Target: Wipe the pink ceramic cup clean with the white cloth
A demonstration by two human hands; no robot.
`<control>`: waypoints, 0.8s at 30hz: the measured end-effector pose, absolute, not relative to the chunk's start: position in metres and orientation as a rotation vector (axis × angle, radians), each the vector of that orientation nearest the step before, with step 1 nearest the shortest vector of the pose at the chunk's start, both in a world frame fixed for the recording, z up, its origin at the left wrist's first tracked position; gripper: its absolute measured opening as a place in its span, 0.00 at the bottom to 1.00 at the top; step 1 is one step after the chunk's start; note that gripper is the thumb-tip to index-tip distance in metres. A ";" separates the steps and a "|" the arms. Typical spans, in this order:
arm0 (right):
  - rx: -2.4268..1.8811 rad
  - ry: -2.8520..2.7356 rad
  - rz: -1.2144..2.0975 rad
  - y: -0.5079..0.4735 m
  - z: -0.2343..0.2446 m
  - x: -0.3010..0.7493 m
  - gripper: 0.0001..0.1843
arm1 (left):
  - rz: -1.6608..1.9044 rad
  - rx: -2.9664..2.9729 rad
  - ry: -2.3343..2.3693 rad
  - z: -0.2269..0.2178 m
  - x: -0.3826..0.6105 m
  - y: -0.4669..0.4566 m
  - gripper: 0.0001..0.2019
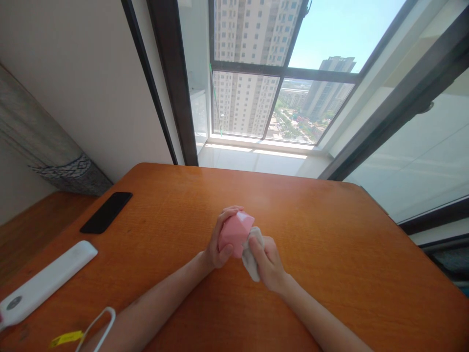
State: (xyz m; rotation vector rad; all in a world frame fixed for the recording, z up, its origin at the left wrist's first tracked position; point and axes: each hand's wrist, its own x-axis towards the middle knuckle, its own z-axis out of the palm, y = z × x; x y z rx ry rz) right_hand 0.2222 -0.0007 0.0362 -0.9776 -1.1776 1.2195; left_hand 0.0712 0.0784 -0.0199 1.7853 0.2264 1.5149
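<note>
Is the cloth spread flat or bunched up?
Bunched: the cloth is crumpled between the right hand and the pink faceted object.

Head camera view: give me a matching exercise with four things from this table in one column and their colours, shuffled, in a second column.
Things:
1. faceted block
2. cloth
3. phone
4. tag

Colours:
A. black
B. yellow
C. pink
D. pale grey

Right pairs: 1-C, 2-D, 3-A, 4-B.
</note>
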 end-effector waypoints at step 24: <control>-0.848 -1.904 0.328 -0.002 0.006 0.231 0.16 | 1.468 1.754 0.172 -0.019 0.071 0.079 0.39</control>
